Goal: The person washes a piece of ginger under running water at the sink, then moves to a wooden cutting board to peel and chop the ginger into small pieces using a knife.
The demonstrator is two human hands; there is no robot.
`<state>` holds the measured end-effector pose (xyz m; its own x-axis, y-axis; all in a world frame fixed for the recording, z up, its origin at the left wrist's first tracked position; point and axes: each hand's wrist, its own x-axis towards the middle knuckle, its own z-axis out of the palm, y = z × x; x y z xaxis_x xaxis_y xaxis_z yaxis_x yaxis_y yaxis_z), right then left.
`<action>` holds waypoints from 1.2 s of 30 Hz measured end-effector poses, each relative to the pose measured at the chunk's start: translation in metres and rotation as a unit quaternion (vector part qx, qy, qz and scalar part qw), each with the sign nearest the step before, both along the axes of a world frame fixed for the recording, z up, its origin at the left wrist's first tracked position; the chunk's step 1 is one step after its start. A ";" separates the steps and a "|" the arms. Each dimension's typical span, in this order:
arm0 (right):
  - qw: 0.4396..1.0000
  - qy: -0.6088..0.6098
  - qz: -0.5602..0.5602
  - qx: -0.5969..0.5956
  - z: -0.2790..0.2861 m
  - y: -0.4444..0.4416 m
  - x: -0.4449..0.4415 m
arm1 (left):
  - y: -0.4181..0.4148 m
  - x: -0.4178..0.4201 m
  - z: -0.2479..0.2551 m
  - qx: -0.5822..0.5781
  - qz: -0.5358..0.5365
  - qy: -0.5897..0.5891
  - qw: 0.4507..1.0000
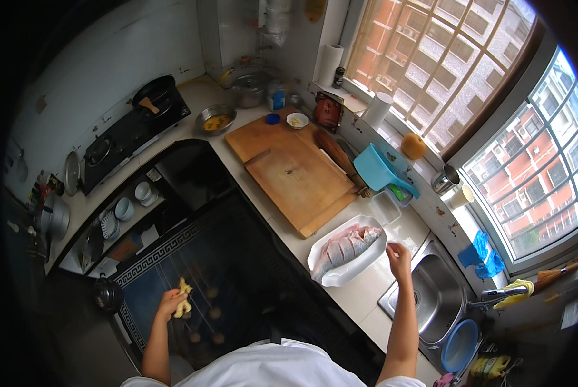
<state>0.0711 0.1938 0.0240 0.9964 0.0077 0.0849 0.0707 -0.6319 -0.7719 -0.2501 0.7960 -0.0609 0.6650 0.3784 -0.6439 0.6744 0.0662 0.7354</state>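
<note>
My left hand [171, 304] holds a piece of fresh ginger root [184, 297] over the dark floor area, away from the counter. At the counter, my right hand [399, 260] is beside the right rim of a white oblong dish [343, 279]; its fingertips are close together, and whether they touch the rim or hold something small cannot be told. A scored whole fish [344, 248] lies in the dish, its tail end over the near-left edge. Beyond the dish, a wooden cutting board [298, 179] rests on a larger wooden board [250, 133].
A steel sink [438, 300] is right of my right hand. Behind the boards stand a metal bowl of orange liquid [216, 121] and a small white bowl [297, 121]. A blue plastic scoop [377, 167] and a clear tray [386, 207] stand near the window wall. The gas stove [134, 140] is at left.
</note>
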 end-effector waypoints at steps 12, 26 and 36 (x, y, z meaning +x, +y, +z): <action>0.979 -0.076 -0.179 -0.060 -0.039 0.040 0.196 | -0.011 0.207 0.071 -0.019 -0.078 -0.097 0.992; 0.905 -0.136 0.044 -0.401 0.014 0.013 0.255 | -0.098 0.443 0.104 -0.195 -0.262 -0.046 0.944; 0.891 -0.202 0.083 -0.398 0.071 0.167 0.201 | -0.196 0.538 0.159 -0.325 -0.383 -0.023 0.865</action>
<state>0.2718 0.3612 0.0947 0.8651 0.3695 0.3391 0.3842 -0.9229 0.0256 0.2880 0.6001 0.0984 0.5916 -0.6151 -0.5212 0.6741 0.0228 0.7383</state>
